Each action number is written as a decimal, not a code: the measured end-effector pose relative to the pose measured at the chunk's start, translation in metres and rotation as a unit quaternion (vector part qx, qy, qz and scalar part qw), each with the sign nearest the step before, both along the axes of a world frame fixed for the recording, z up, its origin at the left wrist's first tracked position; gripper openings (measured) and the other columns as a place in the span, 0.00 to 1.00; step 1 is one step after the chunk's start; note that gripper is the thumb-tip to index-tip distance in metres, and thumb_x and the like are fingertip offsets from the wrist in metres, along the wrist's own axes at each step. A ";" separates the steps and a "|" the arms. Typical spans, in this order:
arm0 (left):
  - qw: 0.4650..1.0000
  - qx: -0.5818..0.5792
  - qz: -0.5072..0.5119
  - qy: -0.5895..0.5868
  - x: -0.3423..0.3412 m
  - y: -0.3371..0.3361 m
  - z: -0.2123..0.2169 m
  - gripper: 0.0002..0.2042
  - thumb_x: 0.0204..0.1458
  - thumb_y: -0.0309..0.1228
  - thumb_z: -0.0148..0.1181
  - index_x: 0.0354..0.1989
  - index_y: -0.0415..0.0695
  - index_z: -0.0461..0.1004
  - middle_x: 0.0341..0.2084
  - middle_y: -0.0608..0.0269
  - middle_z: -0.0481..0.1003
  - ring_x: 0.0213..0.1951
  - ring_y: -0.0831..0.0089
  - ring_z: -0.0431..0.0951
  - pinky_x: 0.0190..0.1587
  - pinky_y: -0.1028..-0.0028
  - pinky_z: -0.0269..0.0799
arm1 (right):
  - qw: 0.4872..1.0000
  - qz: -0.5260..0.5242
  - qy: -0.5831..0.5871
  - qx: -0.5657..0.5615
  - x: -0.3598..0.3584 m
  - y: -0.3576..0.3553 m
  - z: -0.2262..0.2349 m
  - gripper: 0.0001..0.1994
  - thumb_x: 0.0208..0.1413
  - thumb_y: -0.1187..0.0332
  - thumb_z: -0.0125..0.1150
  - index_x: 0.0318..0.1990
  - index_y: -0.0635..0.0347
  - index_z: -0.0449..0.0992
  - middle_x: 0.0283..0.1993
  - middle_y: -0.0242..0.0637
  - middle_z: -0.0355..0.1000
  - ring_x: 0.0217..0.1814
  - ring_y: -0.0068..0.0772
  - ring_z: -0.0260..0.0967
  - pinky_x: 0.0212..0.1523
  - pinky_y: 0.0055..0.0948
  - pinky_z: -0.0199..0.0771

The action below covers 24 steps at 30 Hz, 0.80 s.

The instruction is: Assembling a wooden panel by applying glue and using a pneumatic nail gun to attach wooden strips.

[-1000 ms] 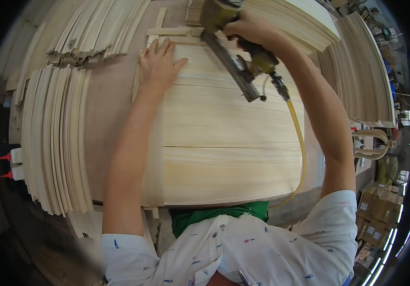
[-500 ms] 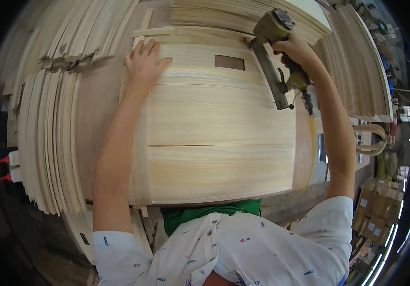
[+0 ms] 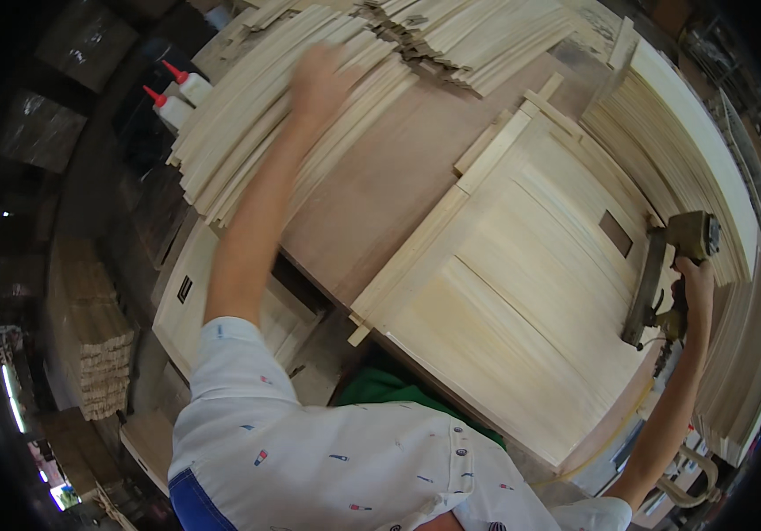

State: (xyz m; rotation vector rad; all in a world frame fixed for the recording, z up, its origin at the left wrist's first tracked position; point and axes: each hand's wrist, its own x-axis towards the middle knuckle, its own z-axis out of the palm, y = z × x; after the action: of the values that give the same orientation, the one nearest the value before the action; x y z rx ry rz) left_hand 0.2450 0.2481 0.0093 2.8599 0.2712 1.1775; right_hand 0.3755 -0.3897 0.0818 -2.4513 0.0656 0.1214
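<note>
My right hand [image 3: 695,281] is wrapped round the handle of a pneumatic nail gun [image 3: 688,234], at the right edge of a pale wooden panel [image 3: 522,292]. The panel has a small rectangular cutout [image 3: 616,234] near its far right side. Light wood strips run along its left and far edges. Away to the left, my left hand [image 3: 317,84] is over a row of long thin wooden strips [image 3: 248,146]. Motion blurs its fingers, and whether it touches a strip cannot be made out.
Two white bottles with red tips [image 3: 172,108] stand beyond the strips at the left. More strips [image 3: 495,40] lie at the far side of the brown board [image 3: 354,221]. Tall stacks of thin panels [image 3: 664,133] line the right. A yellow hose [image 3: 606,442] trails near the nail gun.
My left hand has left the panel's far left corner and swung over to the strips. The view has turned left. The nail gun is still in my right hand.
</note>
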 end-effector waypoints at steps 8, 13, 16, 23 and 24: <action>0.924 -0.221 0.178 0.257 -0.042 0.205 0.026 0.40 0.56 0.62 0.43 0.62 0.35 0.65 0.61 0.41 0.64 0.64 0.49 0.62 0.66 0.61 0.53 | 0.999 -0.045 0.006 -0.006 0.008 -0.012 -0.006 0.12 0.46 0.65 0.58 0.28 0.67 0.72 0.15 0.32 0.62 0.11 0.25 0.62 0.14 0.27 0.61; 0.876 -0.340 0.164 0.300 -0.009 0.265 0.006 0.43 0.57 0.64 0.38 0.66 0.35 0.58 0.65 0.45 0.59 0.68 0.56 0.57 0.68 0.66 0.48 | 0.998 -0.054 0.007 -0.016 0.005 -0.027 -0.007 0.11 0.50 0.64 0.57 0.31 0.65 0.72 0.15 0.31 0.63 0.11 0.24 0.62 0.14 0.26 0.60; 0.850 -0.393 0.134 0.324 0.004 0.266 -0.003 0.43 0.58 0.64 0.37 0.67 0.34 0.56 0.67 0.47 0.57 0.69 0.60 0.54 0.69 0.68 0.46 | 0.996 -0.079 0.017 -0.040 -0.003 -0.017 -0.002 0.12 0.52 0.63 0.56 0.30 0.64 0.71 0.13 0.31 0.63 0.10 0.22 0.60 0.14 0.26 0.59; 0.866 -0.387 0.068 0.308 -0.009 0.283 -0.017 0.42 0.57 0.64 0.40 0.65 0.36 0.60 0.66 0.45 0.59 0.68 0.58 0.56 0.68 0.68 0.47 | 0.996 -0.066 0.029 -0.050 0.001 -0.026 -0.010 0.13 0.53 0.61 0.56 0.29 0.64 0.70 0.12 0.30 0.62 0.10 0.22 0.59 0.14 0.25 0.58; 0.898 -0.314 0.078 0.298 -0.009 0.265 -0.016 0.41 0.57 0.64 0.41 0.64 0.36 0.62 0.65 0.44 0.60 0.68 0.58 0.58 0.68 0.68 0.48 | 0.997 -0.064 0.019 -0.047 0.001 -0.025 -0.011 0.13 0.52 0.61 0.56 0.29 0.64 0.71 0.12 0.30 0.62 0.10 0.22 0.59 0.14 0.25 0.58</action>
State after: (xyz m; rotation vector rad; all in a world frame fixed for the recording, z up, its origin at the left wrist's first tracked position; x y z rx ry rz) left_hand 0.2362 0.5136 -0.0071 2.5260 0.7490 0.1103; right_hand 0.3768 -0.4147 0.0709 -2.5309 0.2505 0.1117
